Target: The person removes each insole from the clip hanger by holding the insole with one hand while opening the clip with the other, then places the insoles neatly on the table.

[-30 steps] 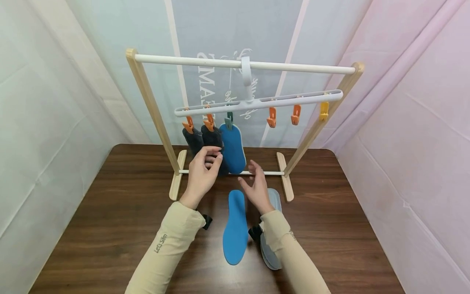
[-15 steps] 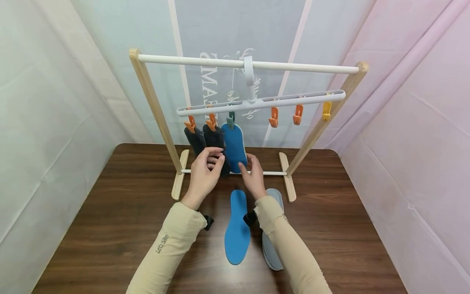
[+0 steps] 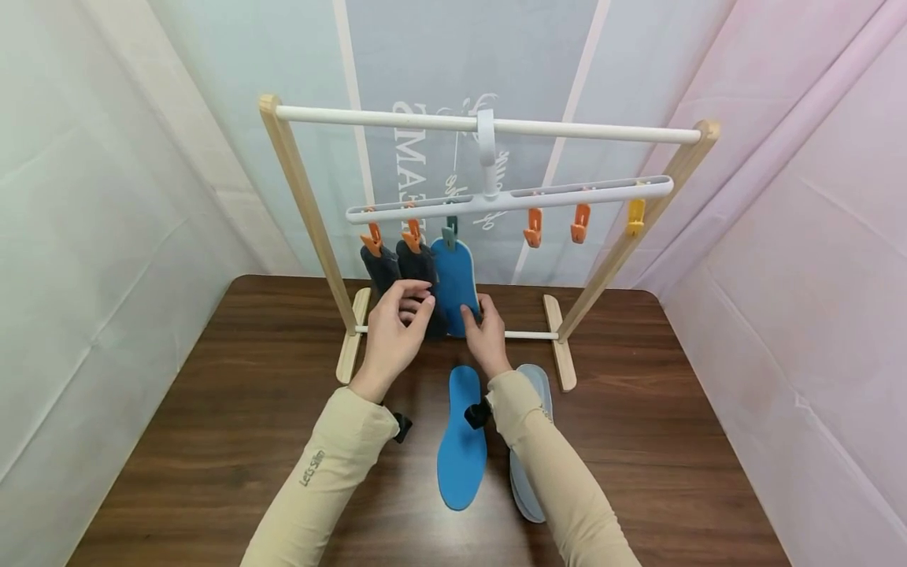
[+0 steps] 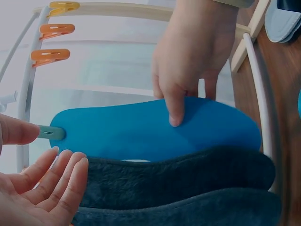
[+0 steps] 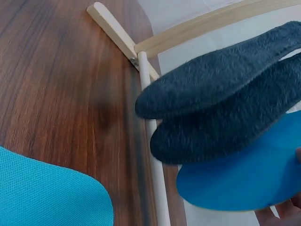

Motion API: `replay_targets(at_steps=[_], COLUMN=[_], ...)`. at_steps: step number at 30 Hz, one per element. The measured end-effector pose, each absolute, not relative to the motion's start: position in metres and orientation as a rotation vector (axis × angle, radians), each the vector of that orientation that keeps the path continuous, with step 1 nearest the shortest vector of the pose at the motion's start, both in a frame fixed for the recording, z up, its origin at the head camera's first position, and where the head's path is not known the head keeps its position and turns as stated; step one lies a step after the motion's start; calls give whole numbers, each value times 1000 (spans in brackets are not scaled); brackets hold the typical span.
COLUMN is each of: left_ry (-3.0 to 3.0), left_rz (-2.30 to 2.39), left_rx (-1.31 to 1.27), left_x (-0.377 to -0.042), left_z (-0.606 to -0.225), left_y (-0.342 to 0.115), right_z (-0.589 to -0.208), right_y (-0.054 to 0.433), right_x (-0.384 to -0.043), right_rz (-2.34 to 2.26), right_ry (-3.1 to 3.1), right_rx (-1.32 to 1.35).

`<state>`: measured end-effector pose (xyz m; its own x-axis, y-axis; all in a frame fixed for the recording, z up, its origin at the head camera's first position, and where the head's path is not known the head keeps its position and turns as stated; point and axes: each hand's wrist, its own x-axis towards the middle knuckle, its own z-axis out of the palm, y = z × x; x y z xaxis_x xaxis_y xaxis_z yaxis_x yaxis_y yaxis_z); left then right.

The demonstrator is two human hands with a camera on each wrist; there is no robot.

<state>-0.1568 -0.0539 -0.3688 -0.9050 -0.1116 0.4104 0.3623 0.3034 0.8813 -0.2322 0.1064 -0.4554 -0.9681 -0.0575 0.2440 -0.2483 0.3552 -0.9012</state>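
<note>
Right hand point(image 3: 487, 335), apart a second earlier, had reached the hanging blue insole point(image 3: 453, 276) and pinched its edge, fingertips hidden behind; the left hand point(image 3: 397, 327) stayed loosely spread, empty; the insole, hung from the green clip point(image 3: 449, 235), looked light, flexible, best held by its sides; the sleeve point(image 3: 563, 472) partly covered grey insoles point(image 3: 520, 484).

I count six clips point(image 3: 579, 224), two blue insoles point(image 3: 460, 472) at twelve o'clock, two dark insoles point(image 3: 414, 264), two grey insoles point(image 3: 536, 380) at one o'clock, one hanger point(image 3: 513, 203), one rack point(image 3: 397, 120).
</note>
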Motion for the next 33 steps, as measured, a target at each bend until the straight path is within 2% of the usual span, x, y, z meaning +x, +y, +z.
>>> replay_targets(at_steps=[14, 33], left_ry=[-2067, -2162], left_rz=[-1599, -1627], left_rx=[-378, -408], left_x=[-176, -195], left_z=[-341, -327], left_y=[-46, -34], right_z=[-454, -451], right_y=[109, 111], right_x=[-228, -219], right_rz=[1633, 1665], right_ry=[-2469, -2529], right_rx=[299, 343])
